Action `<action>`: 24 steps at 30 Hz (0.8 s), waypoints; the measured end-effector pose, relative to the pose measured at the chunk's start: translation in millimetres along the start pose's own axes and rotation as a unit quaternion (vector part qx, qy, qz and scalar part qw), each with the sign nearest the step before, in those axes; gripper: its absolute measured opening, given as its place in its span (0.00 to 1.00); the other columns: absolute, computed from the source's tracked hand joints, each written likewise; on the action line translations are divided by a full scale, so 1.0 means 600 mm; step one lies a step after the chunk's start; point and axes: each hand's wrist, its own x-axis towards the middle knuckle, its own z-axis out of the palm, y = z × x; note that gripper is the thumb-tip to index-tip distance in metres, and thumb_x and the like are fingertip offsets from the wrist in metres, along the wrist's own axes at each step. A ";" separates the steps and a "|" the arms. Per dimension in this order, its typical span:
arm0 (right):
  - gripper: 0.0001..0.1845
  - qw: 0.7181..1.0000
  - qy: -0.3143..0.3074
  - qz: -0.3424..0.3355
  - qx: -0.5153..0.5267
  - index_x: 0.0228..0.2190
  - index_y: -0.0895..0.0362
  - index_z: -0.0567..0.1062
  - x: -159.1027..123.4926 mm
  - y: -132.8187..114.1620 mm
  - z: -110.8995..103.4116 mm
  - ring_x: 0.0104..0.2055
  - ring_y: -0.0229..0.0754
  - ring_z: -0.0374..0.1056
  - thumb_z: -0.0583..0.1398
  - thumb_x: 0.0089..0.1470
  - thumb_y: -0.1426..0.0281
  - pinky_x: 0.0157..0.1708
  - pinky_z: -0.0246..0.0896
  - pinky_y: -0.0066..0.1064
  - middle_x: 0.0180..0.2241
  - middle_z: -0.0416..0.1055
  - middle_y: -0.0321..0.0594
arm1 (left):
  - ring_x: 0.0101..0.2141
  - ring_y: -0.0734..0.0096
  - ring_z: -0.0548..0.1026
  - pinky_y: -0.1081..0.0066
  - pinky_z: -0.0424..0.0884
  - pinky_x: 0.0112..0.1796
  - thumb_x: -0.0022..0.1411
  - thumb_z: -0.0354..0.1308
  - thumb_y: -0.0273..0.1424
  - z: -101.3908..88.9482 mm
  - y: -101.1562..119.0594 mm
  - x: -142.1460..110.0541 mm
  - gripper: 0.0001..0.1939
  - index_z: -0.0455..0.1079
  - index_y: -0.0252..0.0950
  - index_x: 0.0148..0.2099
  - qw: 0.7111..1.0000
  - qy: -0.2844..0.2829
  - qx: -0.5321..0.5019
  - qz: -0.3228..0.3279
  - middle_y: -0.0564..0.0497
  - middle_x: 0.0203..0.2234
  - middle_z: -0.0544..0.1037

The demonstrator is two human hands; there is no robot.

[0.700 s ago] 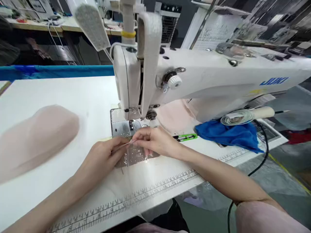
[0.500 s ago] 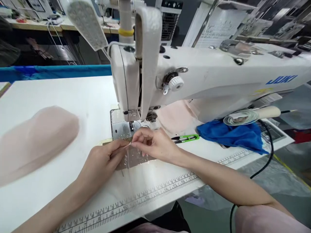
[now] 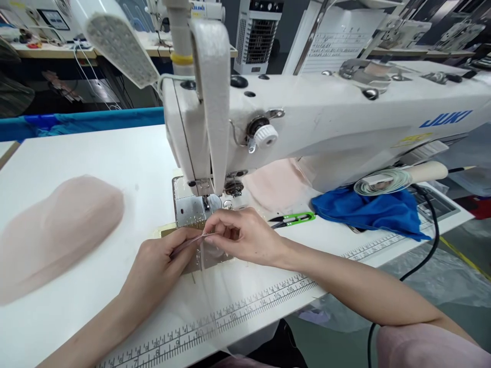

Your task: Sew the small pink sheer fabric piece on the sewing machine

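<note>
Both hands meet just in front of the needle area of a white sewing machine (image 3: 307, 112). Between finger and thumb, my left hand (image 3: 161, 260) pinches a thin, pale pink strip of fabric (image 3: 187, 244). My right hand (image 3: 245, 237) is closed in a pinch on the strip's other end, fingertips almost touching those of the left. A sheer band seems to hang down from there toward the table edge. Behind the fingers lies the metal needle plate (image 3: 187, 208); the presser foot (image 3: 209, 202) is partly visible above them.
Sheer pink fabric pieces (image 3: 65, 230) lie on the left of the white table (image 3: 146, 153). Right of my hands are green thread snips (image 3: 295, 219), a blue cloth (image 3: 368, 214) and a coiled pale cord (image 3: 383, 183). A printed ruler (image 3: 215, 327) runs along the front edge.
The view has shifted slightly, so the machine head sits further left. My hands keep their pinch, a little lower in the picture, and more of the strip shows between them.
</note>
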 end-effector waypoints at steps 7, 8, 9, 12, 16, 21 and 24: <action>0.04 0.998 -0.002 -0.050 -0.034 0.37 0.58 0.76 -0.001 0.006 0.001 0.21 0.28 0.62 0.60 0.59 0.73 0.25 0.60 0.20 0.19 0.66 0.26 | 0.14 0.79 0.66 0.78 0.63 0.19 0.64 0.55 0.39 -0.001 0.004 -0.002 0.10 0.76 0.43 0.36 0.999 0.032 0.010 0.024 0.61 0.18 0.77; 0.04 0.997 0.006 -0.071 -0.038 0.37 0.58 0.76 -0.001 0.007 0.002 0.21 0.28 0.63 0.60 0.60 0.72 0.24 0.60 0.19 0.20 0.68 0.26 | 0.14 0.80 0.66 0.79 0.64 0.19 0.64 0.56 0.39 -0.001 0.004 -0.003 0.09 0.76 0.43 0.36 0.999 0.039 0.008 0.027 0.61 0.19 0.77; 0.05 0.994 0.018 -0.101 -0.045 0.36 0.59 0.77 -0.001 0.009 0.002 0.22 0.28 0.64 0.60 0.61 0.72 0.25 0.61 0.19 0.22 0.71 0.28 | 0.15 0.80 0.68 0.79 0.65 0.19 0.65 0.56 0.38 -0.001 0.004 -0.004 0.09 0.75 0.43 0.38 0.998 0.047 0.007 0.034 0.61 0.20 0.78; 0.07 0.961 0.073 -0.229 -0.139 0.34 0.59 0.77 -0.002 0.012 0.002 0.25 0.28 0.68 0.59 0.63 0.72 0.26 0.64 0.19 0.26 0.76 0.31 | 0.20 0.78 0.75 0.80 0.69 0.23 0.66 0.55 0.37 -0.002 0.006 -0.007 0.09 0.75 0.43 0.43 0.994 0.060 0.016 0.086 0.59 0.27 0.83; 0.08 0.846 0.137 -0.388 -0.339 0.29 0.59 0.77 -0.004 0.005 -0.005 0.18 0.28 0.59 0.60 0.61 0.76 0.17 0.55 0.22 0.17 0.68 0.26 | 0.22 0.81 0.77 0.82 0.69 0.24 0.68 0.53 0.32 -0.002 0.010 -0.010 0.07 0.73 0.42 0.39 0.984 0.073 0.046 0.156 0.60 0.27 0.82; 0.12 0.796 0.121 -0.461 -0.373 0.26 0.60 0.76 -0.006 -0.010 -0.016 0.18 0.29 0.54 0.59 0.59 0.79 0.15 0.48 0.24 0.15 0.64 0.27 | 0.16 0.81 0.71 0.80 0.64 0.19 0.68 0.54 0.34 0.000 0.009 -0.014 0.05 0.70 0.41 0.40 0.977 0.103 0.077 0.170 0.61 0.20 0.78; 0.09 0.826 0.098 -0.440 -0.339 0.27 0.60 0.77 -0.008 -0.016 -0.022 0.17 0.29 0.54 0.60 0.58 0.78 0.15 0.48 0.24 0.15 0.64 0.26 | 0.19 0.79 0.74 0.78 0.68 0.23 0.68 0.54 0.35 -0.001 0.010 -0.016 0.07 0.73 0.41 0.40 0.980 0.074 0.060 0.177 0.60 0.21 0.79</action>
